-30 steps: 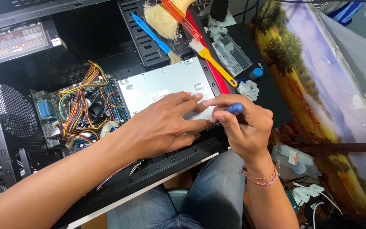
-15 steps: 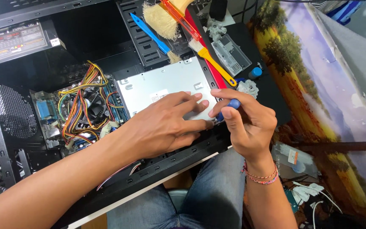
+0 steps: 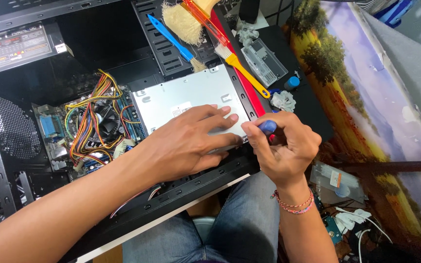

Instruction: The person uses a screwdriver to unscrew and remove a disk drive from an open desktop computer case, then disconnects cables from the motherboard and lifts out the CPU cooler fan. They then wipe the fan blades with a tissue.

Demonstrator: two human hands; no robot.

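Silver drive cage (image 3: 186, 95) inside open computer case (image 3: 171, 44): left hand (image 3: 186, 141) pressed flat on it, released; right hand (image 3: 286, 146) grasping blue-handled screwdriver (image 3: 267, 127) at cage's right edge.

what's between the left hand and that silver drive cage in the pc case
Nothing visible. The left hand lies flat on the silver drive cage, fingers spread over its near right corner. The right hand holds a blue-handled screwdriver at the cage's right edge, beside the left hand, not under it.
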